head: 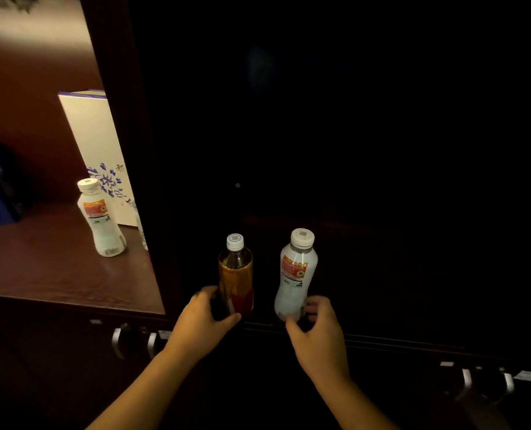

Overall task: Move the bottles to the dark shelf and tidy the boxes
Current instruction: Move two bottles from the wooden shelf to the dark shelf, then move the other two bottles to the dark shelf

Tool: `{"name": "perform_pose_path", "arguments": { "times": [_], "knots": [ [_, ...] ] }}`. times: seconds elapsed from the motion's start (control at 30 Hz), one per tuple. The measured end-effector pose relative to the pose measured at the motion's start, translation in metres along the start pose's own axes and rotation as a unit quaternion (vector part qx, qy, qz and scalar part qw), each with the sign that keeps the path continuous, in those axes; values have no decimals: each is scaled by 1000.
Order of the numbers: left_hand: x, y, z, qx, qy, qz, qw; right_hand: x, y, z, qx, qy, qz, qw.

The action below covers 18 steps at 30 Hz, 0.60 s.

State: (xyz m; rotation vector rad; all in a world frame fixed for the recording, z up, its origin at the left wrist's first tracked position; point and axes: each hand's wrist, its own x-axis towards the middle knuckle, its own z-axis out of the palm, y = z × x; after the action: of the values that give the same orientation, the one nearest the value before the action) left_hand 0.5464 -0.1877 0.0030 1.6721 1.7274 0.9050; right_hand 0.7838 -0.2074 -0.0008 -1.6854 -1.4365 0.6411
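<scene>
Now left fingers [219,308] curled round amber bottle [236,280] — right fingers [312,307] pinching white bottle [295,280].

My left grip [209,308] is on the amber bottle [236,283]: clear glossy plastic up top, a shiny orange and red wrap below, and a matt white plastic cap. My right grip [315,318] is at the white bottle [295,277], smooth, milky plastic with a glossy printed label and a ribbed white cap. At left of frame, a second white bottle [101,218] has the same sheen. Behind it the white box [98,150] looks like smooth card with a blue flower print. The lit shelf [56,268] is reddish-brown wood grain with a soft satin finish. The dark shelf [382,259] reads as near-black wood. At lower frame, the handles [117,339] are brushed silvery metal.
</scene>
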Motion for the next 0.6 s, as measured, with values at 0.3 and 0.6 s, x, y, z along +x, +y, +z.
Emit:
{"name": "perform_pose_path", "arguments": {
  "times": [0.3, 0.6],
  "knots": [
    [-51, -10, -62, 197, 87, 37, 976, -29, -60, 33, -90, -138, -248, 955],
    [-39, -57, -163, 322, 168, 15, 932, -32, -163, 128, -143, -163, -411, 885]
  ]
}}
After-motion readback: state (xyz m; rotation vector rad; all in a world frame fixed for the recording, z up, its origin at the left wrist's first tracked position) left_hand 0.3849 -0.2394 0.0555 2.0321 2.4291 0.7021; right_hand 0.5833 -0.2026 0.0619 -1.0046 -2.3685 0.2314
